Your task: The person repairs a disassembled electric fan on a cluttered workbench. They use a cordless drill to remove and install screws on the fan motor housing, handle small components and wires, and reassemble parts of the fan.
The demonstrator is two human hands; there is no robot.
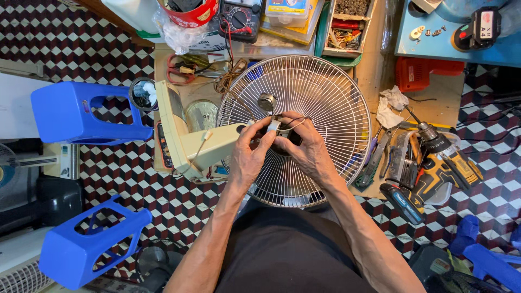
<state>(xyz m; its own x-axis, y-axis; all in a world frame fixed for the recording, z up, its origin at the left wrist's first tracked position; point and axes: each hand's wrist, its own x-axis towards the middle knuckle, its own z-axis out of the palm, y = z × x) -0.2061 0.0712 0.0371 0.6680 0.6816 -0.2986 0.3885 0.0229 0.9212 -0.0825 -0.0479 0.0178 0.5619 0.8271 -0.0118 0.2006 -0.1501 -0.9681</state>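
White wire fan guard (325, 108) lies flat on the bench (374, 65), and both hands meet over its centre. Left hand (247, 157) and right hand (306, 149) each pinch a small dark part with thin wires (282, 130) between fingers and thumbs. Cream fan body (184, 141) lies just left; a yellow cordless drill (445, 163) rests at right.
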